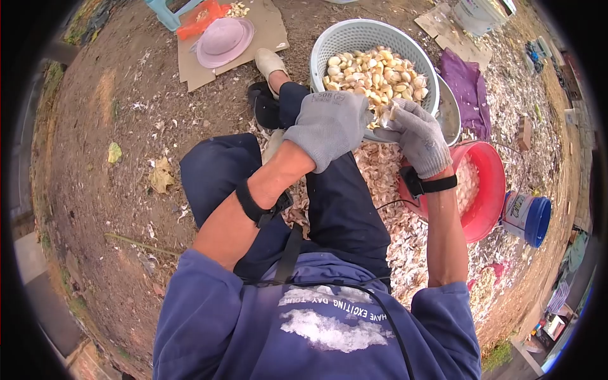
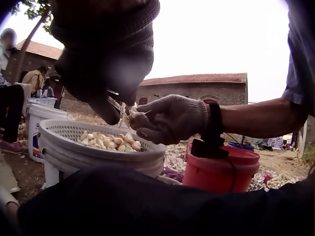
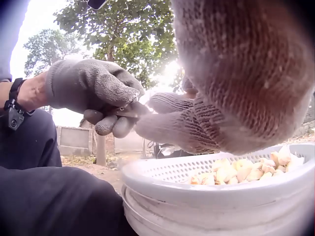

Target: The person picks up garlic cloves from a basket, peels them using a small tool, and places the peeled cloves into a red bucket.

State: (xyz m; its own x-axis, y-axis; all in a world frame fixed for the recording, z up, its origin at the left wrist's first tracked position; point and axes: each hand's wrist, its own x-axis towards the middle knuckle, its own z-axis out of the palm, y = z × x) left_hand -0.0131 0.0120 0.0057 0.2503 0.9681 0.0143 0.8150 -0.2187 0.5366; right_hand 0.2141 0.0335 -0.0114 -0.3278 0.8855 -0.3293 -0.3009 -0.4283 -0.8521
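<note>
Both hands wear grey gloves and meet over the near rim of a pale plastic colander (image 1: 318,60) heaped with garlic cloves (image 1: 373,69). My left hand (image 1: 329,123) has its fingers curled round a thin, flat, blade-like piece (image 3: 127,114), mostly hidden by the glove. Opposite it, my right hand (image 1: 418,136) pinches a garlic clove (image 1: 382,116) between thumb and fingers. Loose papery skin (image 2: 134,112) sticks out at the fingertips in the left wrist view. The two hands' fingertips are close together there.
Right of my legs stands a red bucket (image 1: 491,180) with pale garlic inside, beside a blue-lidded tub (image 1: 537,221). Garlic skins (image 1: 405,253) cover the ground. A purple sack (image 1: 465,95) lies beyond the colander, and a pink hat (image 1: 225,41) rests on cardboard (image 1: 269,31).
</note>
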